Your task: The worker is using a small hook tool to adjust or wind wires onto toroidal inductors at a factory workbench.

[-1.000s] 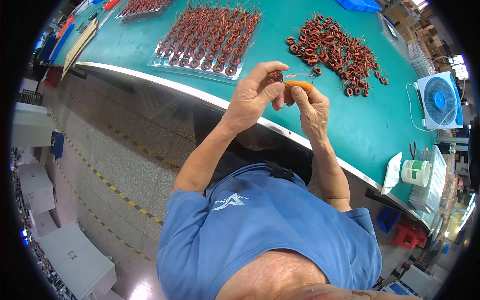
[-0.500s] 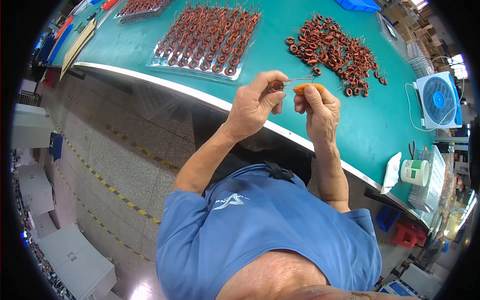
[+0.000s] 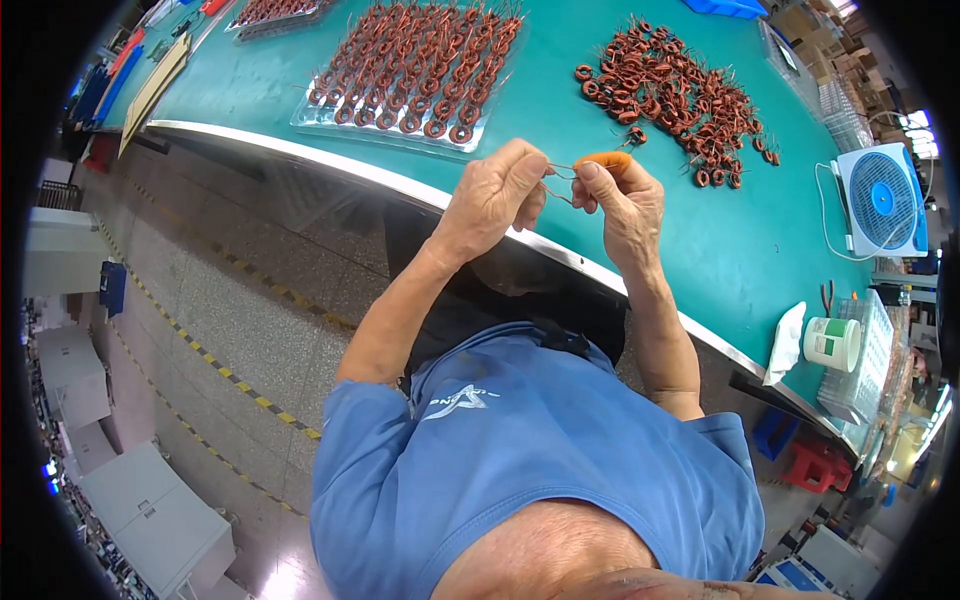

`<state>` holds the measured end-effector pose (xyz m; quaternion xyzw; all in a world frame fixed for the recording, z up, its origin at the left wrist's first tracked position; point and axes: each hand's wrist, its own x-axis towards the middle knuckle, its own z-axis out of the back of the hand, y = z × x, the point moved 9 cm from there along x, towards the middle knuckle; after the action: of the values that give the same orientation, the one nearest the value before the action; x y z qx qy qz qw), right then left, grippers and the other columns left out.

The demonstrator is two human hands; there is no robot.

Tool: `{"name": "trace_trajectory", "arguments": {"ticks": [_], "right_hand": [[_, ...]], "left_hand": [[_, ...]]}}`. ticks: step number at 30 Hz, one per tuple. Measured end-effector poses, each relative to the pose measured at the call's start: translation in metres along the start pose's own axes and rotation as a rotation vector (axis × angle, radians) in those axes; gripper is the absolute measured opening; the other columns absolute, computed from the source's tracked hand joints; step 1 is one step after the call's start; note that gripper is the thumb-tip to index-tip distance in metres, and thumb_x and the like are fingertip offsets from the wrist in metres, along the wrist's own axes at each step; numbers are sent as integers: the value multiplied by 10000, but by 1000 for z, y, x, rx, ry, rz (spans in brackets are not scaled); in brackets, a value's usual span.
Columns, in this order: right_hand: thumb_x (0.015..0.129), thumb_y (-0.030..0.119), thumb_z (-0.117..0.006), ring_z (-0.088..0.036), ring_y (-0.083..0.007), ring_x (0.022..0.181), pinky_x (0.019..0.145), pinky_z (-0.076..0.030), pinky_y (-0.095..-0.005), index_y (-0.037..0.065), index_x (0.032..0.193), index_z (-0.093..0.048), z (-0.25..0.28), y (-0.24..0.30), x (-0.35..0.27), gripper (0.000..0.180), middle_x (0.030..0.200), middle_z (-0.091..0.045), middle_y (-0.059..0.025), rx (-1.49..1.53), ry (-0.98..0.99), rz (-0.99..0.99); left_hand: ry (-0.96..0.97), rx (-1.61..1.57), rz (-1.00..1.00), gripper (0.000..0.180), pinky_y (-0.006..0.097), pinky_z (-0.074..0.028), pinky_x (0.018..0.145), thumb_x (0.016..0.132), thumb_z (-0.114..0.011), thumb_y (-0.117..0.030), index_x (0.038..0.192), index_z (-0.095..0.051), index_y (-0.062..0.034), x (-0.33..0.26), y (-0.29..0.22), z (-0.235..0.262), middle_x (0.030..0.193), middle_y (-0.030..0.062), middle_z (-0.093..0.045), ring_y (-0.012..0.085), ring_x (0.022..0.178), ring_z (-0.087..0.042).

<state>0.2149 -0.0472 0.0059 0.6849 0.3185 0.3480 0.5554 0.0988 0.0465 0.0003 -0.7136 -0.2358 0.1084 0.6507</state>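
Note:
Above the table's front edge, my left hand (image 3: pixel 488 203) is closed round a copper-wound ring coil, its body now hidden by my fingers. Two copper wire leads (image 3: pixel 561 171) stick out from it toward my right hand (image 3: pixel 630 208). That hand pinches an orange, rounded, oval piece (image 3: pixel 603 160) between thumb and fingers; whether it is a tool or a pad I cannot tell. The wire ends reach the right fingertips. A single coil (image 3: pixel 635 136) lies just beyond the right hand, near a loose heap of similar coils (image 3: pixel 680 95).
Coils stand in rows in a clear plastic tray (image 3: pixel 388 138) on the green table (image 3: pixel 740 235). At the right are a blue-and-white fan (image 3: pixel 882 200), a white tub (image 3: pixel 831 343), a white cloth (image 3: pixel 785 345) and pliers (image 3: pixel 827 297). A blue bin (image 3: pixel 725 7) sits at the back.
Both hands have shifted slightly left. The left hand has turned, so its fingers now cover the coil that showed before. The orange piece has tilted and moved a little farther from me.

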Motion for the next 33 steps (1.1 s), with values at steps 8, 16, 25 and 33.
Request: {"name": "trace_trajectory", "arguments": {"ticks": [8, 16, 25, 33], "right_hand": [[880, 221, -710, -576, -106, 667, 601, -443, -219, -22, 1026, -632, -2, -7, -1, 294, 834, -649, -65, 181, -13, -44], [865, 175, -729, -607, -101, 680, 604, -470, -224, -15, 982, -641, -4, -7, -17, 240, 838, -684, -72, -11, -62, 8], [875, 101, -702, -604, -99, 697, 642, -492, -225, -11, 964, -654, -1, 5, -28, 151, 807, -678, -58, -6, -190, 85], [915, 139, -661, -587, -94, 725, 663, -482, -215, -13, 1081, -646, -3, -11, -25, 226, 852, -650, -51, 47, -76, 91]], "left_hand": [[70, 93, -89, 319, 238, -458, 550, 994, -535, -282, 1152, -568, -7, -3, -7, -11, 687, 16, -567, 77, 603, -539], [5, -83, -31, 331, 223, -457, 568, 991, -533, -260, 1184, -526, 9, -9, -2, -18, 722, 27, -560, 87, 622, -545], [-125, 72, -143, 177, 239, -433, 515, 987, -506, -121, 1115, -541, -4, -21, -13, -27, 661, 16, -548, 82, 556, -503], [-102, -201, 7, 168, 235, -442, 502, 985, -484, -109, 1083, -556, 7, -20, 15, -25, 649, 22, -536, 86, 549, -524]]}}
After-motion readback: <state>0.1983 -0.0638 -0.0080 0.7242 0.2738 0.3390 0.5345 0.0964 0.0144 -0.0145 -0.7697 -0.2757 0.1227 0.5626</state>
